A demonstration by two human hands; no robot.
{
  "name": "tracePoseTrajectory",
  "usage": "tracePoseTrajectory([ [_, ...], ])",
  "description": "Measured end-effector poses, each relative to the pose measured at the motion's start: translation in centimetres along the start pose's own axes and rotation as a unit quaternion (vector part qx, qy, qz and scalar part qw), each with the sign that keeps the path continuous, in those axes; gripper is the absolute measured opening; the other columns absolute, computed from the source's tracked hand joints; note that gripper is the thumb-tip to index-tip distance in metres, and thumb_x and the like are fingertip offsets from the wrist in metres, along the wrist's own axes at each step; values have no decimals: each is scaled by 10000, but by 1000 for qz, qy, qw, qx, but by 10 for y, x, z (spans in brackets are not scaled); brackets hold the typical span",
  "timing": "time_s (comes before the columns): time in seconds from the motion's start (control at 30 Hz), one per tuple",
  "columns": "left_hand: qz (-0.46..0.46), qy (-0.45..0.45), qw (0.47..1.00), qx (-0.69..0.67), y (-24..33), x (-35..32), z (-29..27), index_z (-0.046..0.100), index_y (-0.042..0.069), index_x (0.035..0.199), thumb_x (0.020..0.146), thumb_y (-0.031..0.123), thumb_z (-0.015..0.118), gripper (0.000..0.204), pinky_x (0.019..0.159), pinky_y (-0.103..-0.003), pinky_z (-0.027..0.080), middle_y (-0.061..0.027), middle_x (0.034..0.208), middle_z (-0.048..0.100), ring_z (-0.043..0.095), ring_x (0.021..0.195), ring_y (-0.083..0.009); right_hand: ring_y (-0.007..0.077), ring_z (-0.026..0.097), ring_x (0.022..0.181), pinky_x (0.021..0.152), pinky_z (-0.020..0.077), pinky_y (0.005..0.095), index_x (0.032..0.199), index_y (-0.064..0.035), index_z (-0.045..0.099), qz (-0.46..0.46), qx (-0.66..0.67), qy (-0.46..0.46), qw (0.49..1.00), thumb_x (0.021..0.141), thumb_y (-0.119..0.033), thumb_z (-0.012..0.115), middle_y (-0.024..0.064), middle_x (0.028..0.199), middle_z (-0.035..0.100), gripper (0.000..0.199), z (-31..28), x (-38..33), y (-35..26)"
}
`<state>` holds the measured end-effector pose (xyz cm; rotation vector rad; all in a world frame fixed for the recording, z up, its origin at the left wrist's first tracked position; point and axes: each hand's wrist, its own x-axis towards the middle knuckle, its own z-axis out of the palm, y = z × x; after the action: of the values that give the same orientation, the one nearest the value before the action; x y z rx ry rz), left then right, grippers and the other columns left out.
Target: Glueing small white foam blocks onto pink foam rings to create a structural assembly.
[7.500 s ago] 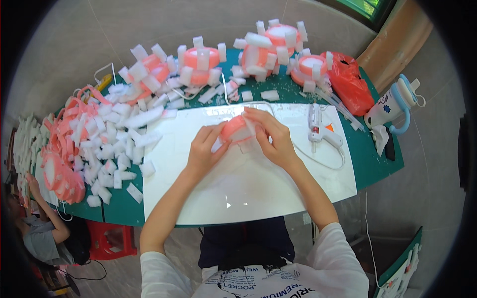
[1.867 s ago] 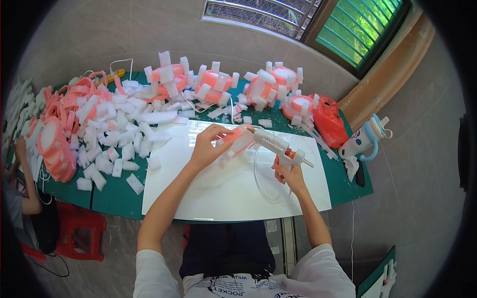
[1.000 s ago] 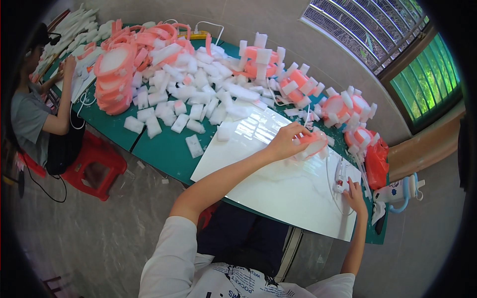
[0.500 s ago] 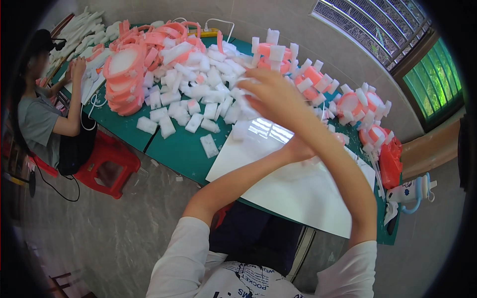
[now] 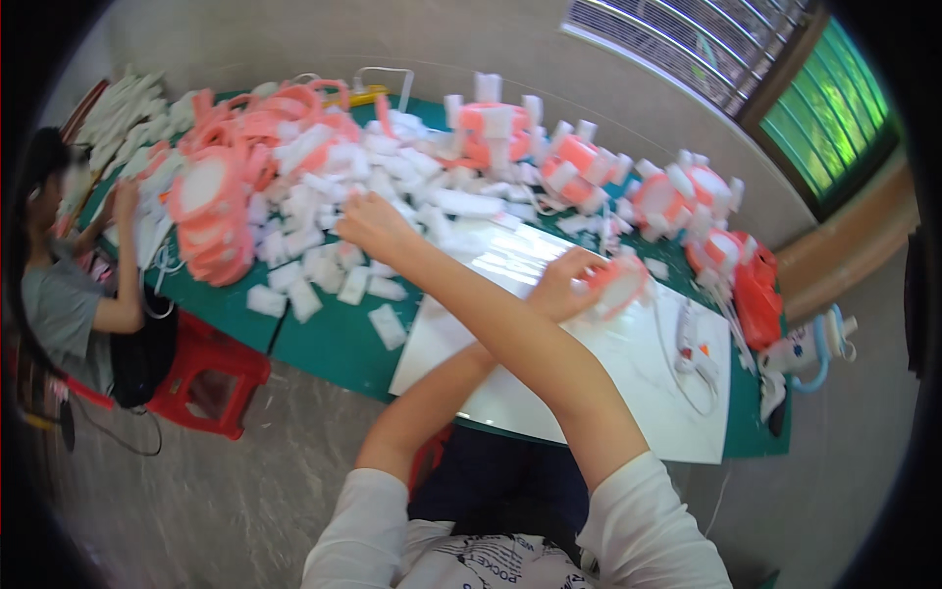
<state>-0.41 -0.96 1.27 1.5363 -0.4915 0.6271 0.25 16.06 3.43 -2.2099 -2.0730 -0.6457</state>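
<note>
My forearms cross, the right one over the left. My left hand [image 5: 561, 285] is closed round the edge of a pink ring-shaped piece with a pale round middle [image 5: 618, 289], held above a glossy white board [image 5: 628, 422]. My right hand [image 5: 378, 228] reaches left to the heap of white foam blocks [image 5: 392, 167], its fingers bent together among them. Whatever those fingers grip is blurred and hidden. Right of the held piece, a white corded tool with an orange part [image 5: 687, 344] lies on the board.
A stack of pink round pieces [image 5: 211, 221] stands on the green table [image 5: 334, 348] at left. Pink pieces with white blocks attached [image 5: 496, 133] line the back. A red bag [image 5: 758, 294] and a tumbler [image 5: 800, 348] are at right. Another person [image 5: 74, 275] sits far left.
My right hand has moved left to the foam heap. The pink piece in my left hand, mostly hidden before behind my right forearm, now shows. The whole view has shifted.
</note>
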Motion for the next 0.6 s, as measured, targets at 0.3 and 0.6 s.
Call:
tracePoseTrajectory([
  [0.3, 62, 6, 998, 1, -5, 3, -9, 610, 11, 973, 682, 34, 669, 298, 648, -255, 498, -107, 889, 592, 601, 758, -162, 268, 553, 906, 731, 488, 325, 1047, -78, 609, 143, 197, 239, 940, 702, 7, 644, 121, 1019, 541, 358, -197, -120, 45],
  [0.6, 34, -6, 997, 70, 23, -4, 2, 637, 20, 921, 653, 40, 684, 273, 655, -269, 499, -102, 871, 592, 607, 745, -197, 193, 597, 754, 598, 536, 249, 1053, -45, 626, 387, 168, 210, 882, 714, -1, 643, 119, 932, 549, 343, -212, -301, 47],
])
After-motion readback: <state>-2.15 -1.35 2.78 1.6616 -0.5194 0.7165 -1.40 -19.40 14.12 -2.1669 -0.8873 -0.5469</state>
